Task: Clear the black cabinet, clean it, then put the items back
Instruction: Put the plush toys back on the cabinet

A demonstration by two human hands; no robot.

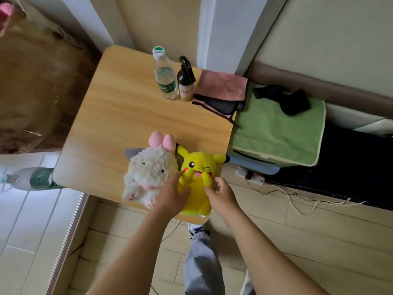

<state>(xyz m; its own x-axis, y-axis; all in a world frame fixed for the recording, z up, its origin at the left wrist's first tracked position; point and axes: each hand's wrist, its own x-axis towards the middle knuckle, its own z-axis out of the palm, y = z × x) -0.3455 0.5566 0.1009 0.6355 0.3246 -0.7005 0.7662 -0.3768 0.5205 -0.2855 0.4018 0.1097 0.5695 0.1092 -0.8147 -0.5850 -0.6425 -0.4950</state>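
Observation:
A yellow plush toy (197, 167) lies face up at the near right corner of a wooden table (119, 116). A white fluffy plush with a pink bow (148, 169) lies against its left side. My left hand (172, 192) rests with straight fingers on the yellow plush's left side, between the two toys. My right hand (223, 194) is at the toy's right side, fingers loosely bent, thumb touching it. The black cabinet (350, 167) stands low to the right of the table, with a green cloth (276, 128) over its left part.
At the table's far side stand a clear water bottle (165, 79) and a dark spray bottle (186, 81), beside a pink cloth (221, 84) and a black pouch (219, 105). A black garment (285, 99) lies on the green cloth. A power strip (251, 175) and cables are on the floor.

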